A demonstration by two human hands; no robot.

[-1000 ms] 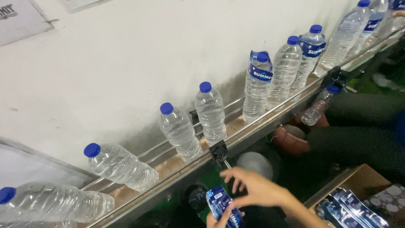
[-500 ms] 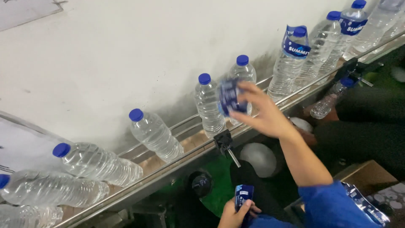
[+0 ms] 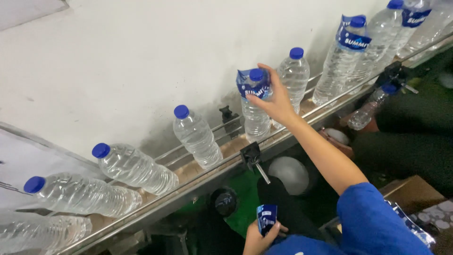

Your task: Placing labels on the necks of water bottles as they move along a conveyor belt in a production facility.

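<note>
Nearest, the left hand (image 3: 258, 233) pinches a stack of blue sleeves (image 3: 266, 218) low by the lap. Farther out, the right hand (image 3: 273, 101) presses a blue sleeve (image 3: 253, 83) over the capped neck of an upright bottle (image 3: 256, 113) on the conveyor (image 3: 207, 172) (bare bottles stand either side). The sleeving step looks midway; next it needs seating down square.

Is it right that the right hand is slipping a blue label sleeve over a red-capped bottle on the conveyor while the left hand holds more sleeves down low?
Not quite: in the head view the bottle under the right hand has a blue cap, not red. The rest stands: label sleeve going on, left hand holding sleeves.
</note>
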